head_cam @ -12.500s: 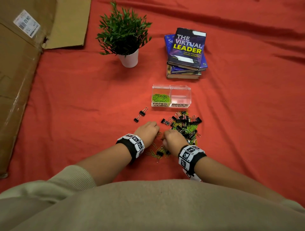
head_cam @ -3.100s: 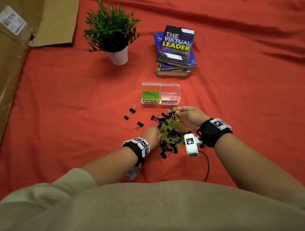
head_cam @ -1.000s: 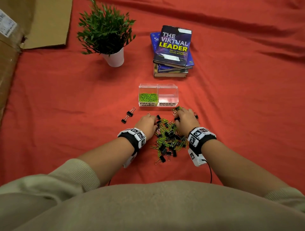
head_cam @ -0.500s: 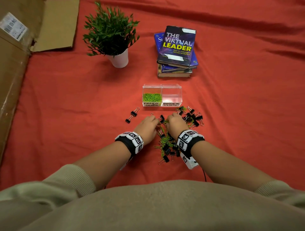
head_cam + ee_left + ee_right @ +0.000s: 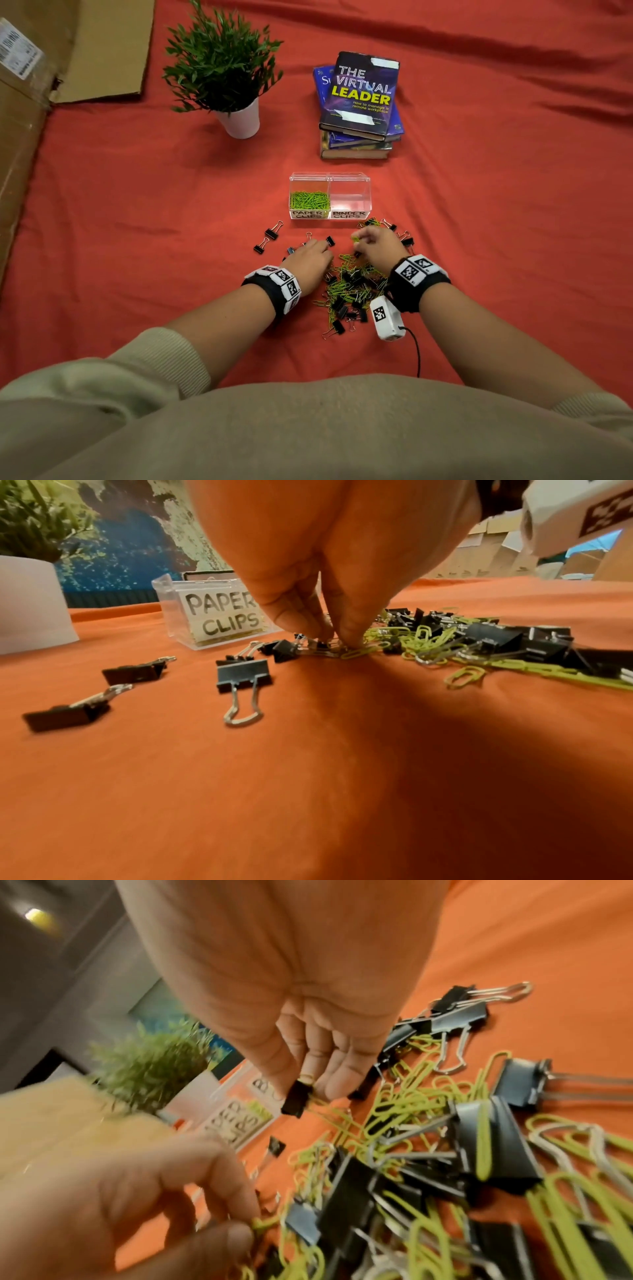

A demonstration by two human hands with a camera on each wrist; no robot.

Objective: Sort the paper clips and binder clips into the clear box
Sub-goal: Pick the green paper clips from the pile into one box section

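The clear box (image 5: 349, 178) has green paper clips in its left "PAPER CLIPS" half (image 5: 219, 615), and its right "BINDER CLIPS" half looks empty. A mixed pile of clips (image 5: 352, 284) lies on the red cloth just in front of it. My left hand (image 5: 311, 260) is down at the pile's left edge. Its fingertips (image 5: 349, 635) pinch a green paper clip (image 5: 359, 651) against the cloth. My right hand (image 5: 304, 1088) hovers over the pile's far side and pinches a black binder clip (image 5: 296, 1099) that has green paper clips tangled on it.
A few loose binder clips (image 5: 270, 234) lie left of the pile, and others lie at its far right (image 5: 404, 238). Behind the box stand a potted plant (image 5: 222, 68) and a stack of books (image 5: 359, 106). Flattened cardboard (image 5: 27, 137) covers the left edge.
My right hand has drawn away from the left, up and to the right, with clips in its fingers. The left hand stays at the pile's left edge.
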